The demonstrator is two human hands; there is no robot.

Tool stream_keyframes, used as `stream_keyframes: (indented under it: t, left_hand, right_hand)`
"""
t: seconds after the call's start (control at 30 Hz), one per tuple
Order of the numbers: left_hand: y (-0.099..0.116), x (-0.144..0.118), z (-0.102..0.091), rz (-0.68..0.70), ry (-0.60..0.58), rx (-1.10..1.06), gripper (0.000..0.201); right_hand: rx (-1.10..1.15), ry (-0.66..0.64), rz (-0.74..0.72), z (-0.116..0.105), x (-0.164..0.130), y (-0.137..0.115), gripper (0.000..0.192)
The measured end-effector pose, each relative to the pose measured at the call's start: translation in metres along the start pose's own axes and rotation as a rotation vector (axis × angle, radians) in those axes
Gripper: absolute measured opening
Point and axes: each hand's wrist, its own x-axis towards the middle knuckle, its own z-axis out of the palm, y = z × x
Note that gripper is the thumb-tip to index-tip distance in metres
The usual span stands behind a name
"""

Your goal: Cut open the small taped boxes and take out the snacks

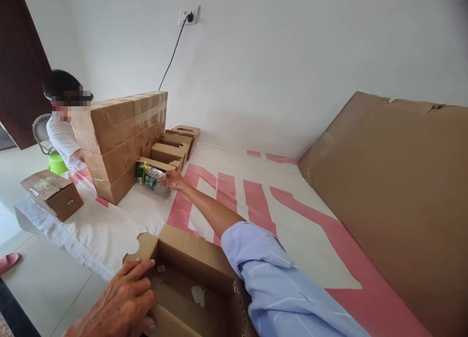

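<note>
The plastic bottle point(153, 180) with its green label lay on its side on the white-and-pink sheet point(234, 200), close against the foot of the stacked cartons point(120, 142), its green-capped end toward them. Its long axis ran from upper left to lower right across my view, the clear end pointing back toward me. My right hand point(174, 180) was at that nearer end, arm stretched almost straight out from the blue sleeve point(278, 283), fingers laid against the bottle's end; whether they were closed around it or only touching I could not tell, since the hand hid the contact.

My left hand point(122, 303) was far nearer my body, pressed palm-down with the fingers spread over the rim of the open cardboard box point(197, 278) directly in front of me, steadying it and clasping nothing. So the bottle lay ahead and slightly left of that box, well apart from it, along the line of my right forearm.

Behind the bottle stood a row of small folded boxes point(175, 144) running toward the wall. Another person point(64, 132) in a white shirt crouched beyond the stacked cartons, and a loose carton point(53, 193) sat at the sheet's left edge. A large flat cardboard sheet point(395, 200) leaned on the right.
</note>
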Motion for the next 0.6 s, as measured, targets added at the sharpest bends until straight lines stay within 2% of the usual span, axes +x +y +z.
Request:
stream_keyframes:
  t: [0.13, 0.3, 0.47, 0.6]
  left_hand:
    - [-0.007, 0.001, -0.009, -0.008, -0.036, 0.021, 0.019]
    - [-0.005, 0.009, -0.021, 0.029, -0.092, 0.052, 0.035]
    - [-0.007, 0.011, -0.018, 0.059, -0.046, 0.045, 0.028]
    - [-0.01, 0.011, -0.015, 0.098, -0.019, 0.045, 0.023]
  right_hand:
    - [-0.109, 0.103, 0.047, 0.008, 0.016, -0.004, 0.036]
    - [-0.196, 0.12, 0.011, 0.005, 0.007, -0.002, 0.045]
    - [-0.222, 0.074, -0.051, -0.009, -0.021, 0.016, 0.043]
    - [-0.216, -0.005, -0.09, -0.037, -0.067, 0.039, 0.036]
